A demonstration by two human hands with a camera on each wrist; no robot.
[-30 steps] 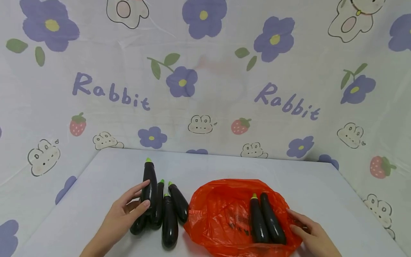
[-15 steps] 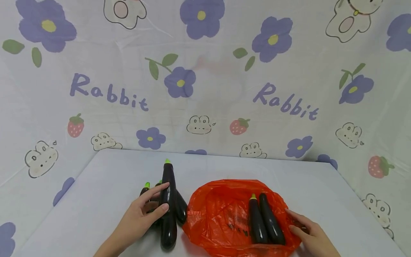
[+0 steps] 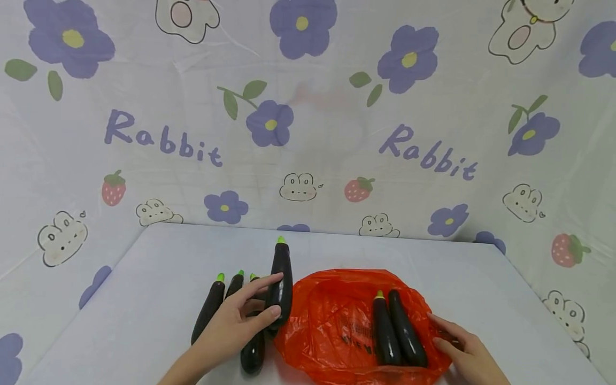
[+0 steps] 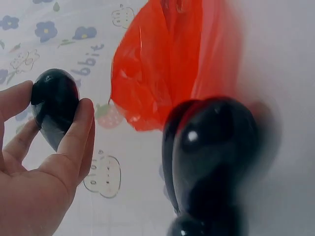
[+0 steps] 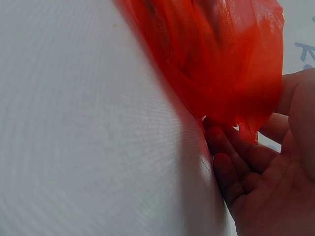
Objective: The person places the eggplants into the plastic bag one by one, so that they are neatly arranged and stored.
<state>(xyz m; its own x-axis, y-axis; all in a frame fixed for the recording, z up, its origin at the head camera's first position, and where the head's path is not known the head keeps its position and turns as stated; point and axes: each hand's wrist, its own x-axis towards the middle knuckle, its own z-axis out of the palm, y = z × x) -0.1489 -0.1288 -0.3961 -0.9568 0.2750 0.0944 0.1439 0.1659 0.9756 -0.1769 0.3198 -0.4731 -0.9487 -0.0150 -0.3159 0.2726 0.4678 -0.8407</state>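
A dark purple-black eggplant (image 3: 285, 262) with a green stem end is held by my left hand (image 3: 226, 331), pinched between thumb and fingers. It stands nearly upright at the left rim of an open red plastic bag (image 3: 327, 321). In the left wrist view the blunt end of this eggplant (image 4: 55, 103) shows between the fingertips. At the bag's right rim, my right hand (image 3: 469, 350) holds the plastic, its fingers partly behind the bag (image 5: 231, 64) in the right wrist view. Inside the bag, on its right side, two eggplants (image 3: 385, 331) lie side by side.
Several more eggplants (image 3: 210, 309) lie on the white table (image 3: 144, 299) left of the bag, partly hidden by my left hand. A white cloth (image 3: 332, 133) printed with flowers, rabbits and strawberries hangs behind the table.
My left hand has carried the eggplant rightward, from the left of the group over the other eggplants to the bag's left rim. The right hand and the bag stay in place.
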